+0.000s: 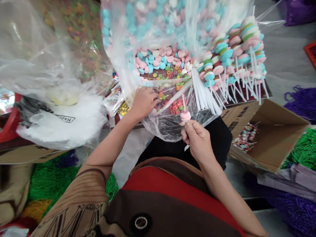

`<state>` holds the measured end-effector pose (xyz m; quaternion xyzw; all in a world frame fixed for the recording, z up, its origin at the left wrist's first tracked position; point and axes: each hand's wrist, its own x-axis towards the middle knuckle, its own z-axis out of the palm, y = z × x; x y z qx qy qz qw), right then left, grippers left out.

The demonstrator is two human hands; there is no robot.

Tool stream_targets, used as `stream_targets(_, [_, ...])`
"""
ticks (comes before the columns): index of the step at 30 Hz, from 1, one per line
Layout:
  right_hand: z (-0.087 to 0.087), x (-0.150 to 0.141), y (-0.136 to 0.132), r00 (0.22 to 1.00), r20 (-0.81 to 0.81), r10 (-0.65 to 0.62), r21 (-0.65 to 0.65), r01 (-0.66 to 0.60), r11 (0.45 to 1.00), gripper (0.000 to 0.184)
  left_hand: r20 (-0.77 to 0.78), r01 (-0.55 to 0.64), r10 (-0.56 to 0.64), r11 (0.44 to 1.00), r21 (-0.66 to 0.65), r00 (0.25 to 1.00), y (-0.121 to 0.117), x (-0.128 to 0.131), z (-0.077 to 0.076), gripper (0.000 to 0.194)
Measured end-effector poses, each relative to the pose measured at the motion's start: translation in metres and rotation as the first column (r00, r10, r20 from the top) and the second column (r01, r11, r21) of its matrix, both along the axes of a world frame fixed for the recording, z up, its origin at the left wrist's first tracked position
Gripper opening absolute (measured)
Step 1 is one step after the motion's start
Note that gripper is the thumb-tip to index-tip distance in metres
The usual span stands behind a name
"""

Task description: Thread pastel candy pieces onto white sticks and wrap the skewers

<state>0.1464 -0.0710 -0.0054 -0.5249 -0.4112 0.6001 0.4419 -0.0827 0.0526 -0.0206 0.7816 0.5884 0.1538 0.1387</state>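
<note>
Upright in my right hand (197,138) is a white stick, its lower part pinched between thumb and fingers. A pink marshmallow piece (185,116) is threaded on it just above the fingertips, and the stick's top pokes out above. My left hand (145,101) rests at the left edge of the clear plastic, fingers loosely bent and stretched toward small ring candies (175,107) in red, green and orange. Whether its fingertips touch a ring is hard to make out. Behind the rings lie loose pink, blue and white marshmallow discs (164,57).
Bare white sticks (203,92) lie right of the rings. Finished candy skewers (229,56) are piled at the back right. An open cardboard box (283,131) holds small wrapped items. White plastic bags (64,121) cover the left side. Green strands (51,177) lie on the floor.
</note>
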Motion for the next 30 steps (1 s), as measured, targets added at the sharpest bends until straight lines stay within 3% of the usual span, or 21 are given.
stream_targets(2, [0.000, 0.000, 0.001, 0.998, 0.061, 0.018, 0.017, -0.019, 1.000, 0.043, 0.115, 0.009, -0.004, 0.999, -0.039, 0.993, -0.004, 0.002, 0.005, 0.008])
stream_targets(4, [0.002, -0.001, 0.002, 0.985, 0.162, 0.056, 0.034, -0.062, 0.998, 0.045, 0.371, 0.002, 0.037, 0.994, -0.105, 0.928, -0.008, 0.004, 0.010, 0.008])
stream_targets(5, [0.003, -0.002, 0.003, 0.975, 0.210, 0.074, 0.042, -0.084, 0.996, 0.045, 0.527, 0.004, 0.080, 0.988, -0.156, 0.846, -0.011, 0.006, 0.011, 0.012])
stream_targets(7, [0.006, -0.003, 0.004, 0.957, 0.273, 0.093, 0.061, -0.114, 0.992, 0.044, 0.778, 0.043, 0.191, 0.962, -0.269, 0.598, -0.015, 0.012, 0.012, 0.026])
stream_targets(9, [0.010, -0.005, 0.004, 0.950, 0.300, 0.083, 0.085, -0.113, 0.990, 0.041, 0.886, 0.103, 0.285, 0.934, -0.343, 0.366, -0.019, 0.020, 0.012, 0.038])
stream_targets(10, [0.011, -0.005, 0.004, 0.948, 0.308, 0.075, 0.095, -0.109, 0.989, 0.040, 0.906, 0.126, 0.310, 0.926, -0.357, 0.289, -0.020, 0.024, 0.012, 0.042])
stream_targets(12, [0.013, -0.006, 0.004, 0.946, 0.317, 0.062, 0.107, -0.101, 0.989, 0.037, 0.922, 0.136, 0.325, 0.924, -0.357, 0.211, -0.022, 0.031, 0.011, 0.046])
stream_targets(15, [0.014, -0.005, 0.003, 0.943, 0.327, 0.058, 0.114, -0.100, 0.989, 0.036, 0.931, 0.109, 0.306, 0.937, -0.331, 0.201, -0.023, 0.037, 0.011, 0.045])
stream_targets(18, [0.014, -0.005, 0.002, 0.936, 0.348, 0.048, 0.106, -0.090, 0.990, 0.036, 0.930, 0.084, 0.269, 0.951, -0.298, 0.251, -0.025, 0.038, 0.010, 0.043])
stream_targets(20, [0.015, -0.004, 0.002, 0.935, 0.349, 0.055, 0.089, -0.092, 0.992, 0.037, 0.915, 0.059, 0.222, 0.965, -0.256, 0.337, -0.028, 0.038, 0.010, 0.039])
stream_targets(23, [0.017, -0.004, 0.001, 0.946, 0.310, 0.099, 0.045, -0.118, 0.992, 0.040, 0.843, 0.027, 0.099, 0.991, -0.133, 0.529, -0.037, 0.040, 0.011, 0.028])
stream_targets(26, [0.014, -0.003, 0.001, 0.969, 0.221, 0.107, -0.012, -0.107, 0.994, 0.041, 0.758, 0.111, -0.059, 0.994, -0.017, 0.650, -0.049, 0.047, 0.011, 0.019])
stream_targets(30, [0.005, -0.003, 0.006, 0.995, 0.095, 0.025, -0.044, -0.021, 0.999, 0.045, 0.765, 0.301, -0.220, 0.953, 0.037, 0.605, -0.057, 0.051, 0.017, 0.026])
